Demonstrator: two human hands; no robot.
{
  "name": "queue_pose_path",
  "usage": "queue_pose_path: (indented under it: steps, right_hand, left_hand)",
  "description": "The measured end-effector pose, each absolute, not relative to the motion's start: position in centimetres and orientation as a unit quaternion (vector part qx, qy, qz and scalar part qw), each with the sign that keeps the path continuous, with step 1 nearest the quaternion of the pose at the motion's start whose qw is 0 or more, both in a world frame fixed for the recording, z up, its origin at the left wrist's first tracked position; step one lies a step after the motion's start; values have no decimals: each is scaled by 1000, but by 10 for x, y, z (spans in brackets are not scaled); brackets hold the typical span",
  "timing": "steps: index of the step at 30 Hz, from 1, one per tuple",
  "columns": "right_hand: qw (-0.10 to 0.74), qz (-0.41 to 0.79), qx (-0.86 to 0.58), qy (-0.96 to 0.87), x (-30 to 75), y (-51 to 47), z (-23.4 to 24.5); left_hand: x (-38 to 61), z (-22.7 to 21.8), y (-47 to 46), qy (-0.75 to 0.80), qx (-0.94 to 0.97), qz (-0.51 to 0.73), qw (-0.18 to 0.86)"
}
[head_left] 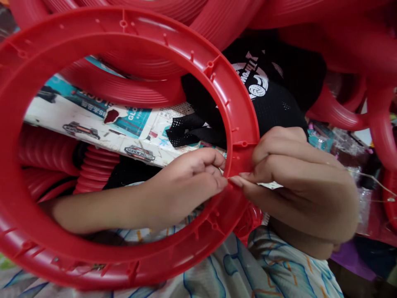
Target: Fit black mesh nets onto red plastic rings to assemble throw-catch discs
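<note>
A large red plastic ring (173,43) fills the left and middle of the view, tilted, its hollow channel with ribs and screw posts facing me. My left hand (192,178) reaches through the ring's opening and closes on its inner rim at the right side, fingers curled behind and thumb on the edge. From the right, my right hand (297,182) bends over the outer rim. Its fingertips pinch together inside the channel, against the inner rim by my left thumb. Whether some small piece is between those fingertips cannot be seen.
Red ribbed tubes (139,89) are heaped at the back, with more red corrugated hoses (96,167) at the lower left. Behind the ring lie a worn printed box (118,136) and a black mesh cloth (273,99). Patterned fabric (214,269) covers my lap.
</note>
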State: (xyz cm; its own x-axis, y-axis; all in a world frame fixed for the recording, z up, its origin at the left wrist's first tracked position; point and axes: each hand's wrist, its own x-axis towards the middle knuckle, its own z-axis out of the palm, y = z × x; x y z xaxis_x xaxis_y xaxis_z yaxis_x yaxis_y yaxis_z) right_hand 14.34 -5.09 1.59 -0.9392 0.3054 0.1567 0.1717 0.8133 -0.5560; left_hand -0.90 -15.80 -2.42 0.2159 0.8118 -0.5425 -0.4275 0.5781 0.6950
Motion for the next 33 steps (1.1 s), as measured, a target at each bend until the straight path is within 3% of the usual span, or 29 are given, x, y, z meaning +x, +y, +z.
queue_pose_path:
  steps: [6,17,21,25,33]
  right_hand:
    - [158,254,-197,-934,144,-50,16]
    - [249,436,-234,-832,151,-50,-1]
    - [307,390,-171,-851,146,-50,-2]
    - [308,328,-170,-877,141,-47,0]
    - [248,345,-192,-885,141,-43,-4]
  left_hand:
    - [-13,-21,-147,458,227,413,754]
    - [-9,-34,-139,441,224,466,734]
    - [-5,-33,-138,456,239,454,727]
    - [-2,-32,-139,479,274,451,702]
    - [-2,-38,-140,533,363,391,657]
